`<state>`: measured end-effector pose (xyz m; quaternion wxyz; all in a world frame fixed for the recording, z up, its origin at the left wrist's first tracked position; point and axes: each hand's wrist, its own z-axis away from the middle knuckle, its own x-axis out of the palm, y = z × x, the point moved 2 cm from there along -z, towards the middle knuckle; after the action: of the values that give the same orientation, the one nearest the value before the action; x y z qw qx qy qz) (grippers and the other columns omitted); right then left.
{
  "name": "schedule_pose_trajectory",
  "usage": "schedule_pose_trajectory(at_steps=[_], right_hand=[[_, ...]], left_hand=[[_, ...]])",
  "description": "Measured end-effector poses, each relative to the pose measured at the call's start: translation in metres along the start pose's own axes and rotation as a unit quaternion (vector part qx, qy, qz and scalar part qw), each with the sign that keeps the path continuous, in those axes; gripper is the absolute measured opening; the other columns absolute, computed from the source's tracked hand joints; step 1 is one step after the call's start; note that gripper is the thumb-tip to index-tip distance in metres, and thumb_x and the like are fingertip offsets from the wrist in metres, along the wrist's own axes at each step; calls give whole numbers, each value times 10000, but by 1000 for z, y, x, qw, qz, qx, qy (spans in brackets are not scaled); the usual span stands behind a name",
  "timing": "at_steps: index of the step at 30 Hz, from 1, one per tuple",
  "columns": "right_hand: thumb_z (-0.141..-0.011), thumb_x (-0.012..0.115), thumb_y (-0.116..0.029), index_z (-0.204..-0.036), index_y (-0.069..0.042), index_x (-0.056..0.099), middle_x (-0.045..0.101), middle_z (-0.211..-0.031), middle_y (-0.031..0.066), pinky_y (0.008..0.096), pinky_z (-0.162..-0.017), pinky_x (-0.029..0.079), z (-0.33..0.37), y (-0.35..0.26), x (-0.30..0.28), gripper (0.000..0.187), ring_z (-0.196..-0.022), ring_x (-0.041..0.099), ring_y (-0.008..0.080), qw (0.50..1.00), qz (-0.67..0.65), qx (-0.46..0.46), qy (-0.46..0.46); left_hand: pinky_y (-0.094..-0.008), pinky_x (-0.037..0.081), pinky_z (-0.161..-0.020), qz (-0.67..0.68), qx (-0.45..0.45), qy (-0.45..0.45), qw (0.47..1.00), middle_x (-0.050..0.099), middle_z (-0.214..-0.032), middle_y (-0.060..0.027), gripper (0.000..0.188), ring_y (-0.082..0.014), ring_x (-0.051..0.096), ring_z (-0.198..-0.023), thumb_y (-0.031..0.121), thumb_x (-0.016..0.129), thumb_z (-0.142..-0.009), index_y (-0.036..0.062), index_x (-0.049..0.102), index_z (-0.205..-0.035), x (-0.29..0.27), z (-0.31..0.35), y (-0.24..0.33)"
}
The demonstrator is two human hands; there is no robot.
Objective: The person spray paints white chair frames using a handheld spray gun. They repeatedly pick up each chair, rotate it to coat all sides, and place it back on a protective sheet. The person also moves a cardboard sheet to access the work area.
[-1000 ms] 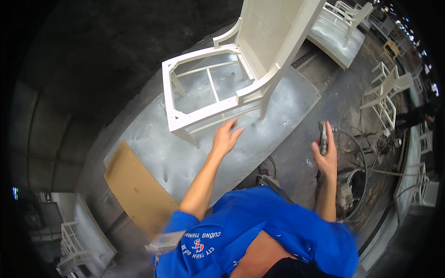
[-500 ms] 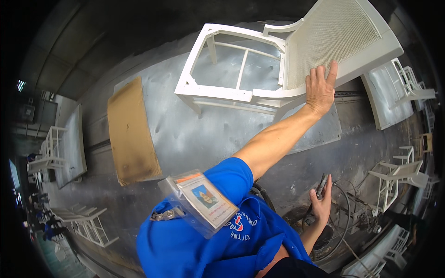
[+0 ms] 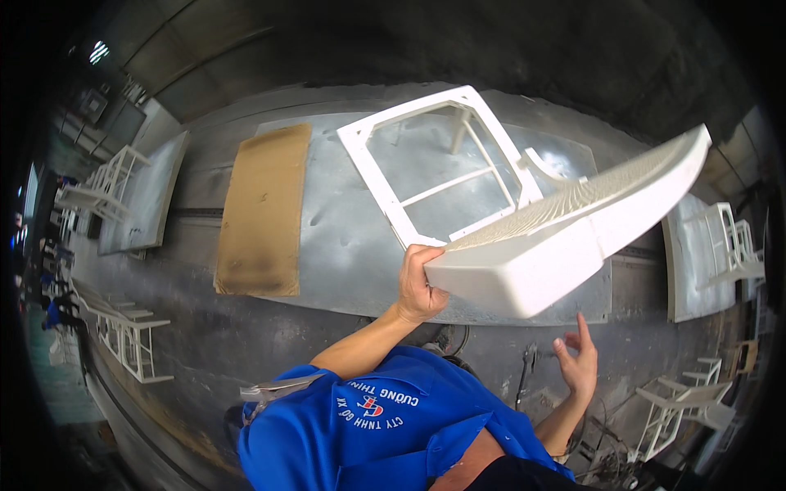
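A white chair [image 3: 524, 274] with an open seat frame and a woven cane back stands on a grey metal-topped platform [image 3: 344, 237]. Its backrest leans toward me and to the right. My left hand [image 3: 422, 282] is closed around the near left corner of the backrest, fingers over the edge. Away from the chair, at the lower right, my right hand [image 3: 580, 364] is empty, with the index finger stretched out and the others loosely bent. Beside it is a slim dark metal tool [image 3: 526, 368], its kind unclear.
A brown cardboard sheet [image 3: 262, 209] covers the platform's left part. More white chairs stand at the left [image 3: 131, 335] and right [image 3: 675, 409], some on other platforms [image 3: 704, 262]. Hoses [image 3: 602, 446] lie tangled at the lower right. A dark wall rises behind.
The chair has turned, bringing its backrest nearer to me. My left hand has gone from the backrest's cane side to its near corner. My right hand has shifted slightly downward in view.
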<state>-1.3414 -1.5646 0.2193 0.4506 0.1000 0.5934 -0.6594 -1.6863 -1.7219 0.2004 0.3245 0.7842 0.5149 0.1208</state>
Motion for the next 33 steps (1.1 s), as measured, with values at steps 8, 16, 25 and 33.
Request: schedule_pose_trajectory(at_steps=[8,16,25,33], right_hand=[[-821,877,-394,-1602,-81,397,613,-1383,324,498,-1075,491,4,-101,98,969,-1292,612,436,992,110,-60,-1],[-811,893,-330,-1666,-123,231,503,-1490,357,494,-1068,499,30,-128,189,1100,-1355,550,455,994,103,8,28],[-857,873,-248,-1613,-80,267,476,-1512,322,506,-1017,548,38,-177,294,983,-1356,540,414,962,-271,22,-24],[-967,743,-190,-1496,-13,456,634,-1374,214,448,-1080,516,20,-191,310,628,-1258,637,318,958,-257,-87,88]], left_hand=[[-361,482,-574,0,8,19,1000,611,-809,-104,527,-244,613,-691,544,705,-958,29,593,-970,-167,-92,-42],[-357,496,-560,131,-44,-70,988,633,-711,-109,524,-226,641,-622,491,749,-948,-16,636,-882,-286,-236,-23],[-203,417,-690,183,-109,-139,967,621,-876,51,250,-32,522,-780,277,610,-1074,34,667,-1073,-339,-260,-28],[-255,487,-819,281,-121,-145,941,684,-1047,-65,508,-122,622,-927,399,652,-1049,-66,613,-1249,-350,-262,-88]])
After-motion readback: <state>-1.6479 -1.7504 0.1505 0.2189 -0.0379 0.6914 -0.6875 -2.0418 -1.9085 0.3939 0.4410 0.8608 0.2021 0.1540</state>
